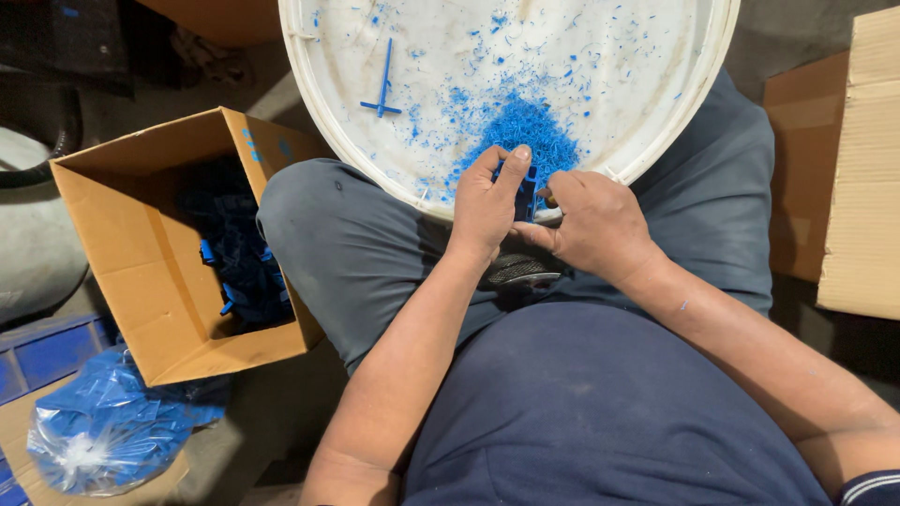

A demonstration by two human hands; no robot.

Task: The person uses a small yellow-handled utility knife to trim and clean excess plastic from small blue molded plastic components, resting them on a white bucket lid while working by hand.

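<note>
Head view: your left hand (486, 201) and right hand (591, 225) both grip 1 blue plastic part (526, 190) at the near rim of the white basin (319, 94). Blue shavings (525, 126) suggest trimming well underway; more parts fill the cardboard box (141, 244) at left.

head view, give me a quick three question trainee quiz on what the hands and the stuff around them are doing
1. True or false: both hands grip the same small blue plastic part.
2. Where is the pile of blue shavings? A) in the cardboard box B) in the round white tray C) on the floor
3. What lies apart from the pile at the tray's upper left?

Key:
1. True: left hand and right hand hold the blue plastic part.
2. B: blue shavings lie in the white tray, not the cardboard box.
3. A blue cross-shaped plastic strip.
</note>
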